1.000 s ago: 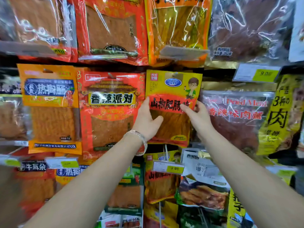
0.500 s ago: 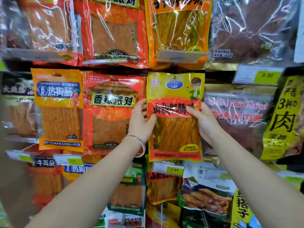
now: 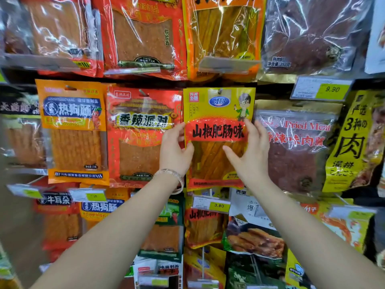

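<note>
While left hand (image 3: 174,151) and right hand (image 3: 250,155) pinch its edges, yellow packet (image 3: 216,113) now hangs straight on peg (image 3: 219,91), earlier tilted; red packet (image 3: 141,142) left, dried-meat bag (image 3: 295,147) right.

Bright, even shop light from overhead and front; shadows few and soft. White glare streaks across the crinkled clear-plastic bag of dark brown meat (image 3: 308,32), top right. Yellow foil snack packet with red band (image 3: 218,113) sharp at centre; orange-brown packets at the left edge (image 3: 23,142) smeared, frame edges bowed by the wide lens.
</note>
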Tool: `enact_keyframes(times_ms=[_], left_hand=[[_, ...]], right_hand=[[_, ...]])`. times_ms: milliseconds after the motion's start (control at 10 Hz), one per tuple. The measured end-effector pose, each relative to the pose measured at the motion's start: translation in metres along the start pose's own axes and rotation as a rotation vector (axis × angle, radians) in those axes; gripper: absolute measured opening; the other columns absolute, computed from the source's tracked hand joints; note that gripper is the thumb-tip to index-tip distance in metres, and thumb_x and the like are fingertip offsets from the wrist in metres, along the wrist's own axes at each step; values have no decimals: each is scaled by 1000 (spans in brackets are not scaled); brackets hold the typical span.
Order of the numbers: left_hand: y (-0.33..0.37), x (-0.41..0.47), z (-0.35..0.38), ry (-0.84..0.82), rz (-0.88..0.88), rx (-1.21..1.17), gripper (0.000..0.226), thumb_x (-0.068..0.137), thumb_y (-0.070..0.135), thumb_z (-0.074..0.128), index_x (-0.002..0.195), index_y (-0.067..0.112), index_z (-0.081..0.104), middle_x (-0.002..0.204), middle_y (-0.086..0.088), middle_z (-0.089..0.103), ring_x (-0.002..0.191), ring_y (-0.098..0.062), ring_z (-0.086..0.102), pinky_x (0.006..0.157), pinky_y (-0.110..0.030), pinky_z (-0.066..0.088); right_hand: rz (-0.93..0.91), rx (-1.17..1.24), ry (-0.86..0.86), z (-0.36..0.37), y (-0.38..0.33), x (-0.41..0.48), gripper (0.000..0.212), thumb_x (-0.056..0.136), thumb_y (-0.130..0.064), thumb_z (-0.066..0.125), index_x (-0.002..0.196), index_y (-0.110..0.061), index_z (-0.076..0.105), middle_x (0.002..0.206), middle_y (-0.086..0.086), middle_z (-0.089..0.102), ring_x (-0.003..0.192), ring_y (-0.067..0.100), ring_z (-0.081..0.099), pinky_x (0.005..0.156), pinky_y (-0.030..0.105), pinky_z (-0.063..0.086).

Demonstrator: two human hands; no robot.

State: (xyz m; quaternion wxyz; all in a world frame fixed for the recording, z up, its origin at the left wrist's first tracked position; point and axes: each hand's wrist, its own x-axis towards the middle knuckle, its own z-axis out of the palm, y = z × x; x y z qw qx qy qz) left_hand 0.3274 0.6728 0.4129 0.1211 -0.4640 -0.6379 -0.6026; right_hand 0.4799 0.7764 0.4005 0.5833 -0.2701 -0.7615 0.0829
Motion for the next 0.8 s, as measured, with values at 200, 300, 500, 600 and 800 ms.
enact_keyframes(times_ms=[200,300,500,600,800], left_hand=[[1,2,-4,9,2,-2,49,86,7,58,132,20,47,118,1,46,88,0,49,65,5,36],[-2,6,-9,5,-10,25,49,86,12,59,133,21,47,120,3,47,92,-3,50,75,-4,38],[-4,3,-19,-124,-7,98,55,87,17,57,140,23,40,127,0,43,113,-18,49,99,-36,43],[-7,0,-28,-209,-18,110,56,88,19,56,140,25,39,136,-6,42,122,-22,46,103,-40,40],[-18,-11,-65,-377,-79,261,59,88,27,55,142,18,35,143,-9,39,131,-26,36,110,-39,32]], right_hand=[[-348,-310,-148,10,-16,-10,54,83,-28,70,134,-19,54,146,12,42,137,33,33,109,52,25],[-384,-352,-187,16,-23,-13,48,83,-26,70,128,-16,59,141,14,48,134,35,39,108,53,28],[-358,-432,-256,20,-36,-20,48,87,-26,63,133,-16,54,147,14,41,137,34,34,109,52,26],[-316,-485,-327,20,-43,-23,48,91,-30,55,137,-19,49,151,10,34,142,30,25,112,48,20],[-156,-553,-396,12,-71,-43,46,93,-36,48,138,-22,47,151,7,33,141,25,23,110,43,20]])
